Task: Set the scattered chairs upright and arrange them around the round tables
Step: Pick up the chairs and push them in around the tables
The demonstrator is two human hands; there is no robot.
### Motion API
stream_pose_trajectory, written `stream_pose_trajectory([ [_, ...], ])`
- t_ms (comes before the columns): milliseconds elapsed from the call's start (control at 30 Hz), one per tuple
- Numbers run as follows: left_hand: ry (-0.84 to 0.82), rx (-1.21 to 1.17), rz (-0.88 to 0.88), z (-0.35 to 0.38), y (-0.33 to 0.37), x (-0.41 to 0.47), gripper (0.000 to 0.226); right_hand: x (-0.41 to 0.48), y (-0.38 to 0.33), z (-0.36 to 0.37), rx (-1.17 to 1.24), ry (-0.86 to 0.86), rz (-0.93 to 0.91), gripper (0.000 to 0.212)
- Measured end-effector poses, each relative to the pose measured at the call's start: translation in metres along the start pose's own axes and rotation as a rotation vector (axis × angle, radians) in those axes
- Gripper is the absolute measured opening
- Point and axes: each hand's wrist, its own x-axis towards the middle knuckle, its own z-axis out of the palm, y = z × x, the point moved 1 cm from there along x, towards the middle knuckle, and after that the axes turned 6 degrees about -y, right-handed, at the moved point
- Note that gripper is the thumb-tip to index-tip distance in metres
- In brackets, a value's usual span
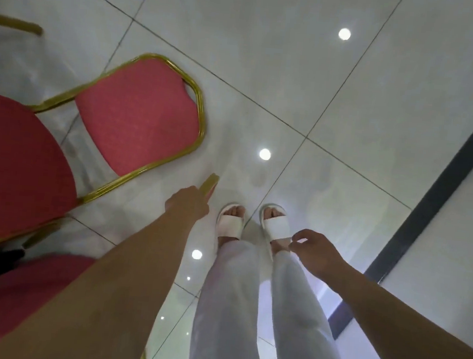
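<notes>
Gripping a gold leg (210,183) with left hand (188,205), just right of the toppled chair (138,113); holding nothing in loosely curled right hand (316,252), farther right of it.

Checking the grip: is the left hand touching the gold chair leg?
Touching. In the head view the left hand grips the leg at its end.

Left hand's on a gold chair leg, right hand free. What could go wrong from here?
1. Only the left hand grips the chair leg; the right hand holds nothing, so the chair may twist when lifted.
2. Bare toes in open slides are close to that leg; a slip could hit them.
3. The glossy tile floor may let the frame skid.
</notes>
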Motion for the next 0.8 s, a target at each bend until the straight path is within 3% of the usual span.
stream_pose_trajectory([
  [133, 0.055, 0.175, -0.013, 0.009, 0.005, 0.013, 0.017, 0.010, 0.027, -0.041, 0.097, 0.041, 0.052, 0.009],
  [333, 0.065, 0.114, -0.034, 0.009, -0.021, -0.042, 0.022, -0.029, 0.035, -0.079, 0.112, 0.062, 0.063, 0.004],
  [567, 0.118, -0.001, -0.045, 0.009, -0.076, -0.212, 0.025, -0.127, -0.032, -0.083, 0.147, 0.018, -0.140, 0.006],
  [633, 0.137, -0.075, -0.049, 0.010, -0.093, -0.268, 0.028, -0.157, -0.057, -0.070, 0.057, -0.002, -0.240, 0.006],
  [700, 0.187, -0.155, -0.037, 0.011, -0.115, -0.324, 0.026, -0.185, -0.079, -0.047, -0.113, -0.061, -0.323, 0.020],
  [800, 0.296, -0.279, -0.043, 0.019, -0.157, -0.413, 0.032, -0.230, -0.107, 0.004, -0.620, -0.171, -0.523, 0.064],
])
